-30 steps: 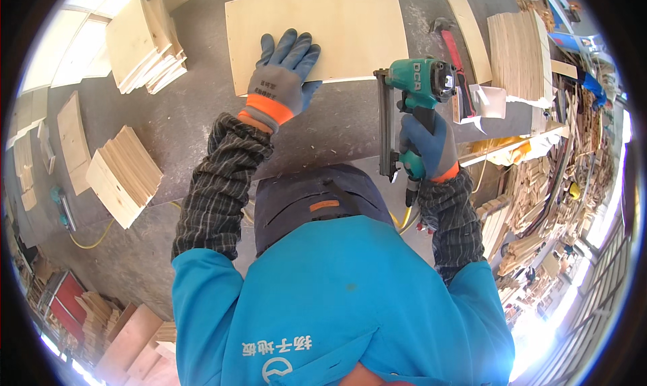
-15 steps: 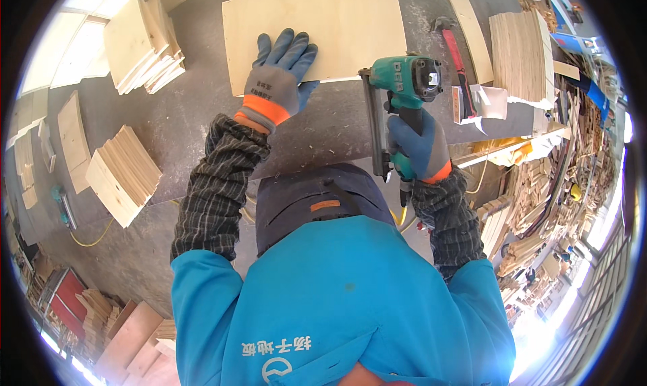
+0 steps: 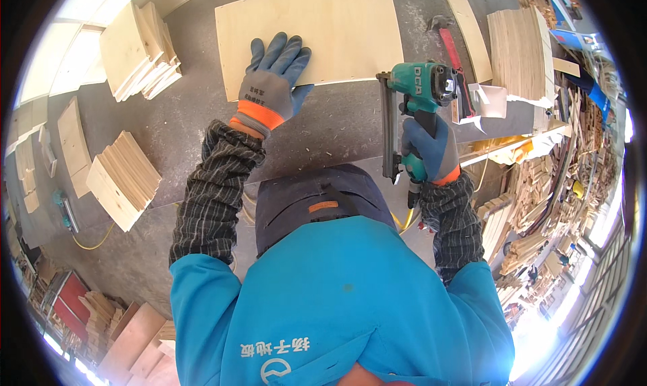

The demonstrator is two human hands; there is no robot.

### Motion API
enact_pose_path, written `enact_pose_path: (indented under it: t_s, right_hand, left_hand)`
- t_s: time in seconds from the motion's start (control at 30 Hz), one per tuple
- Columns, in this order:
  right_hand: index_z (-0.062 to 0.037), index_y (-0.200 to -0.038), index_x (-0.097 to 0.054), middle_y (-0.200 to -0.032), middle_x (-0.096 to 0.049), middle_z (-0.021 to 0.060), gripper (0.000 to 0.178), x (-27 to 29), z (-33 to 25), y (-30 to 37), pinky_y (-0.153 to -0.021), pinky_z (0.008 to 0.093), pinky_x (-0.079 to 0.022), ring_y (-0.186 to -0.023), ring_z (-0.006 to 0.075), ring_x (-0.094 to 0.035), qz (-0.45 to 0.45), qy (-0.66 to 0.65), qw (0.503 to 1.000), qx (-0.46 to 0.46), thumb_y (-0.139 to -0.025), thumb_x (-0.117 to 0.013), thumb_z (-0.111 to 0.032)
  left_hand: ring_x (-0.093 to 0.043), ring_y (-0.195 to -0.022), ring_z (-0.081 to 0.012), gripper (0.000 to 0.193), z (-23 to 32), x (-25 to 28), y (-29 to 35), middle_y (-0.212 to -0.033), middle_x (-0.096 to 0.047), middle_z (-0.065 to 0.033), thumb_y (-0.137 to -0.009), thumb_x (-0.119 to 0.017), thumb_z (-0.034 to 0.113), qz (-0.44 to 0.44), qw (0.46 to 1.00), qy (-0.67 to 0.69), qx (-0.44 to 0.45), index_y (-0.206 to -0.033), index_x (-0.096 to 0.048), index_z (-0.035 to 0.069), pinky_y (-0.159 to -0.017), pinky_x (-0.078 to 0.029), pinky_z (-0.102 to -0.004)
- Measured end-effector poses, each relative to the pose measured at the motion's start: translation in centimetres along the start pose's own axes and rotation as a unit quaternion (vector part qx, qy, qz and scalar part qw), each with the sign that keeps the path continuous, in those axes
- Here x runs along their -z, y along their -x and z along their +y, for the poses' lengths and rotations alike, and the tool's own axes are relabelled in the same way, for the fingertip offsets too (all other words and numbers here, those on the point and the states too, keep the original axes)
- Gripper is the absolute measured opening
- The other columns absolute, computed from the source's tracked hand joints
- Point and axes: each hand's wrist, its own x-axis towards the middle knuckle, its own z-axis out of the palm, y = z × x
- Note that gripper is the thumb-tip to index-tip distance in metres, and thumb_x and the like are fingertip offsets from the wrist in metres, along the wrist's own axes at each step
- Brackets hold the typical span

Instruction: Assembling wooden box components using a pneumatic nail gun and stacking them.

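Plywood panel [image 3: 323, 28] lying flat on grey workbench [image 3: 337, 126], far from you, centre of scene. Your left hand [image 3: 273, 82], in blue glove, pressing flat on panel's near edge, fingers spread, gripping nothing. Your right hand [image 3: 428, 150] clenching handle of teal nail gun [image 3: 418, 93], nose sitting just beside panel's near right corner. Red-handled hammer [image 3: 451, 49] lying right of panel. Board stacks [image 3: 125, 177] sitting at left.
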Motion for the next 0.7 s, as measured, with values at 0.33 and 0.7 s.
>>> enact_pose_path:
  t_s: [0.33, 0.7]
  right_hand:
    - [0.0004, -0.109, -0.067, -0.079, -0.065, 0.0033, 0.032, 0.34, -0.7, -0.37, -0.065, 0.031, -0.053, -0.069, 0.0117, -0.063, 0.0, -0.013, 1.0, -0.026, -0.097, -0.075, -0.027]
    - [0.0015, -0.115, -0.068, -0.076, -0.065, 0.0038, 0.034, 0.48, -0.88, 0.24, -0.061, 0.0296, -0.048, -0.066, 0.0119, -0.062, 0.015, -0.01, 1.0, -0.006, -0.099, -0.069, -0.028]
  left_hand:
    - [-0.05, -0.153, -0.0336, 0.061, -0.04, 0.01, 0.0, -0.156, -0.064, -0.0113, -0.089, -0.085, 0.034, 0.0, 1.0, 0.002, 0.003, -0.143, -0.071, 0.011, -0.13, -0.03, -0.0637]
    - [-0.05, -0.153, -0.0339, 0.06, -0.15, -0.27, 0.11, -0.157, -0.063, -0.011, -0.089, -0.085, 0.034, 0.006, 1.0, 0.004, 0.002, -0.143, -0.071, 0.012, -0.131, -0.03, -0.0635]
